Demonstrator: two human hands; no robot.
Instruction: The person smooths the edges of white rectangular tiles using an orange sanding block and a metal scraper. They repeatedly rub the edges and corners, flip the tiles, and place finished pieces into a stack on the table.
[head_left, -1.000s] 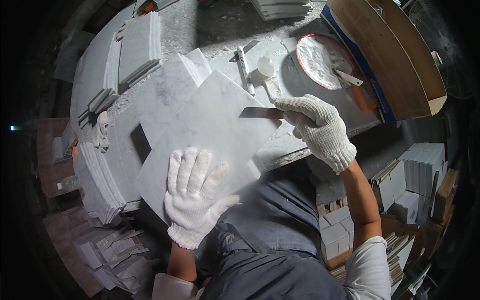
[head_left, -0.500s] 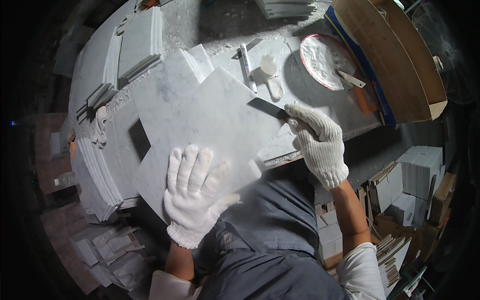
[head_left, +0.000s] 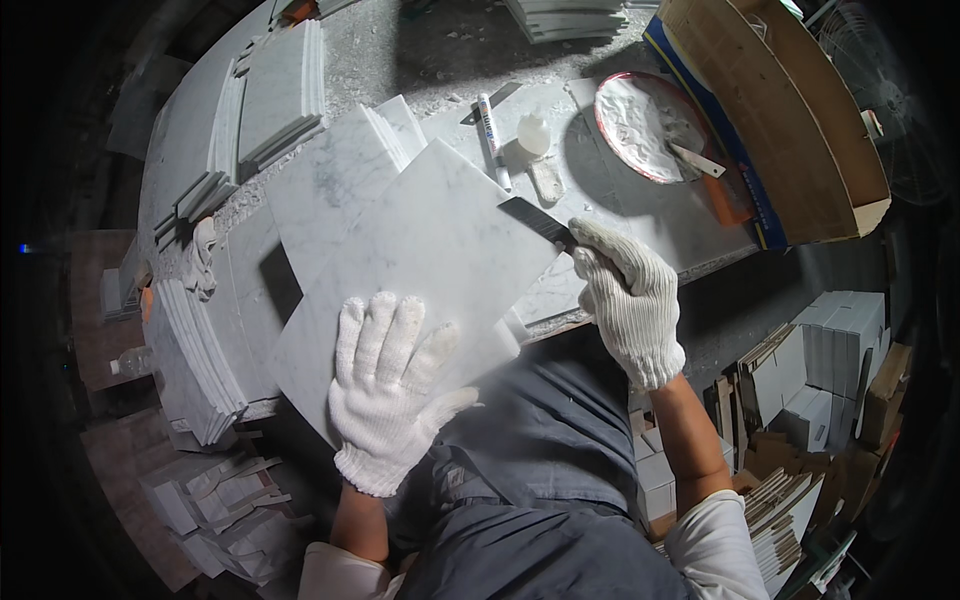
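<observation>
A square white marble tile point(head_left: 430, 240) with faint grey veining lies askew on other pale tiles at the front of the table. My left hand point(head_left: 385, 390), in a white knitted glove, rests on its near part, fingers spread. My right hand point(head_left: 632, 300), gloved likewise, is closed round a dark flat blade point(head_left: 537, 220). The blade's far end is at the tile's right edge; whether it touches is hard to tell. Beyond it lie a white marker pen point(head_left: 494, 142), a small translucent bottle point(head_left: 534, 134) and a small whitish block point(head_left: 546, 181).
A red-rimmed tub of white paste point(head_left: 648, 128) with a putty knife point(head_left: 697, 158) stands at the right, beside an open cardboard box point(head_left: 765, 110). Stacked tiles point(head_left: 283, 95) occupy the left of the dusty table. White boxes point(head_left: 840, 350) sit lower right, and a crumpled glove point(head_left: 201, 258) lies at left.
My right hand has shifted slightly left and toward me, still holding the dark blade by the tile's right edge. My left hand stays flat in the same place.
</observation>
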